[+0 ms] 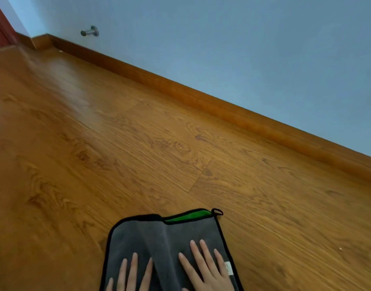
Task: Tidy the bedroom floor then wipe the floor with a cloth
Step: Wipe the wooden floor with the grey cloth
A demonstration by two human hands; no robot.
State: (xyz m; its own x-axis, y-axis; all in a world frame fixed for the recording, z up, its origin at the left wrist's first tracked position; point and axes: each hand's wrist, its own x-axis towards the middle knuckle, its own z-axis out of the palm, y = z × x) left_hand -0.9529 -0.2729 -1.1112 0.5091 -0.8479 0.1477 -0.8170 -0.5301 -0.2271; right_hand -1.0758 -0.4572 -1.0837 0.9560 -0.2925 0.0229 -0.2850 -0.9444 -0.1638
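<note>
Two hands flat on a grey cloth [159, 238] at the near edge of the scene, slightly right of centre. Left hand [130, 276] with fingers straight and spread, pressing the left half of the cloth, palm cut off by the bottom edge. Right hand [207, 269] likewise flat, fingers straight and slightly fanned, pressing the right half, thumb tip just showing at the bottom. Neither curled, neither gripping. Cloth spread on the wooden floor [117, 143], edged in black, with a fold running down its middle between the two hands. Far right corner turned to show a green underside [188, 215], with a small black hanging loop [217, 211] at that corner lying on the boards. White label [228, 268] at the cloth's right edge, just beside the right hand's outer finger. Floor of orange-brown planks with dark grain, glossy sheen toward the far left. Wooden skirting board [201, 99] running diagonally from far left to near right, under a pale blue wall [243, 49]. Metal door stopper [90, 32] sticking out of the wall at far left, just above the skirting. Strip of red surface [0, 28] in the far left corner. Tiny white speck [340, 248] on the floor at right, well apart from the cloth.
</note>
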